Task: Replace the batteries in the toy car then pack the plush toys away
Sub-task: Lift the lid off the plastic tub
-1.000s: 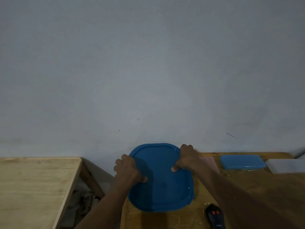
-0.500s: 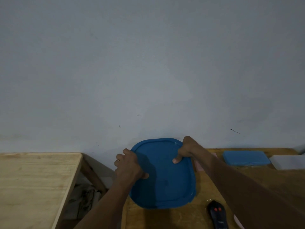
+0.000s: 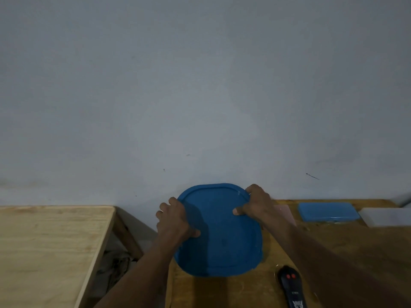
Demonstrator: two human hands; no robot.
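A large blue rounded-square container lid point(image 3: 222, 236) sits tilted at the left end of the darker wooden table point(image 3: 222, 292), close to the wall. My left hand point(image 3: 175, 221) grips its left edge, thumb on top. At the far right corner my right hand point(image 3: 255, 203) clasps the rim, thumb lying on the lid. What is under the lid is hidden. A black remote control with two red buttons point(image 3: 291, 287) lies on the table near the bottom edge. No toy car or plush toys are in view.
A light wooden table point(image 3: 49, 250) stands at left, separated by a gap with clutter on the floor point(image 3: 113, 265). Behind my right arm lie a pink flat piece point(image 3: 285, 211), a smaller blue lidded box point(image 3: 328, 211) and a white box point(image 3: 387, 216). The grey wall fills the upper view.
The view has tilted down slightly, so table and lid sit higher in frame. Both hands keep the same grip on the lid, which has shifted a little toward the wall.
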